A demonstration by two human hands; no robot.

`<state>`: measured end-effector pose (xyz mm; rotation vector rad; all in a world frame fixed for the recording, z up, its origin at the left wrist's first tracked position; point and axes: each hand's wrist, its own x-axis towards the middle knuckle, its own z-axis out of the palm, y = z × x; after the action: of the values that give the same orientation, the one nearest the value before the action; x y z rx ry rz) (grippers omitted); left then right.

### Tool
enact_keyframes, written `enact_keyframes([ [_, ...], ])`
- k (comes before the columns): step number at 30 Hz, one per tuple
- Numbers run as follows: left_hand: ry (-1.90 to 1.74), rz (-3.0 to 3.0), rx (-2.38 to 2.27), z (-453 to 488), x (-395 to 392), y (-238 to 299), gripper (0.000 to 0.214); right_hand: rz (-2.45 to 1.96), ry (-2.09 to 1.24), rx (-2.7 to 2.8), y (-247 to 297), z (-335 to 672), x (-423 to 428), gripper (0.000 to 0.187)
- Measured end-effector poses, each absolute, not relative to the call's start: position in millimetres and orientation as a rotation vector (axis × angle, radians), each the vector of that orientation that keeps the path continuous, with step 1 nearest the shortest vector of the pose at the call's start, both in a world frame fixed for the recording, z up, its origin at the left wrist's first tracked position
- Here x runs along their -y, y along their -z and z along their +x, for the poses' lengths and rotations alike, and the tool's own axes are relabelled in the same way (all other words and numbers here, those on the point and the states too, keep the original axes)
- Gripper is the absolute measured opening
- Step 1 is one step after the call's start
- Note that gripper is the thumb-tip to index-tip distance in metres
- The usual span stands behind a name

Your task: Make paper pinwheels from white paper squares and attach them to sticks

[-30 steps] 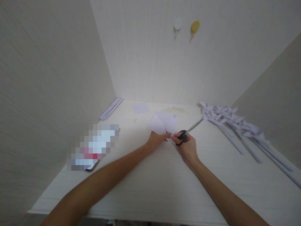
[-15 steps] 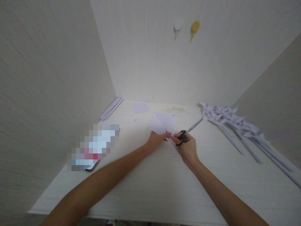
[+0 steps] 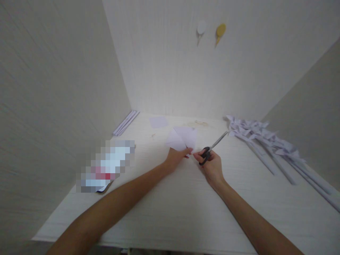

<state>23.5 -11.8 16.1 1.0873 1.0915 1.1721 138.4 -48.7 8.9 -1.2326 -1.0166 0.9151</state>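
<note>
My left hand [image 3: 177,157] pinches the near corner of a pale lilac folded paper square [image 3: 181,138] that rests on the white table [image 3: 170,209]. Just to its right, my right hand [image 3: 211,164] is closed round the black handles of a pair of scissors [image 3: 211,149]. Their metal blades point away to the upper right, off the paper. The two hands are a few centimetres apart, near the middle of the table.
Several white paper pinwheels on rolled sticks [image 3: 268,145] lie along the right side. A small paper square [image 3: 158,122] and a bundle of paper sticks [image 3: 125,122] lie at the back left. A blurred packet [image 3: 106,165] sits on the left. Two hooks [image 3: 211,31] hang on the back wall.
Both hands and the paper have shifted slightly away from me. The right hand has drawn a little apart from the paper's corner.
</note>
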Motion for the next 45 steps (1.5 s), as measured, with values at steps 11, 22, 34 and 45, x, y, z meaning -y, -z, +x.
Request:
enact_keyframes([
  [11,-1.153,1.149,-1.066,22.7,14.5,-18.8,0.018,-1.206,-0.949,0.99,-9.7,137.7,48.3,0.023],
  [22,-1.12,1.17,-1.016,21.3,11.9,-15.2,0.019,-1.132,-0.926,1.042,-10.9,138.3,48.6,0.019],
  [34,-1.172,1.193,-1.002,20.7,10.4,-14.2,0.025,-1.232,-0.904,1.005,-9.6,139.1,47.0,0.022],
  [45,-1.298,0.986,-0.891,10.3,-6.5,-7.8,0.021,-1.217,-0.759,0.846,-7.6,145.7,43.4,0.02],
])
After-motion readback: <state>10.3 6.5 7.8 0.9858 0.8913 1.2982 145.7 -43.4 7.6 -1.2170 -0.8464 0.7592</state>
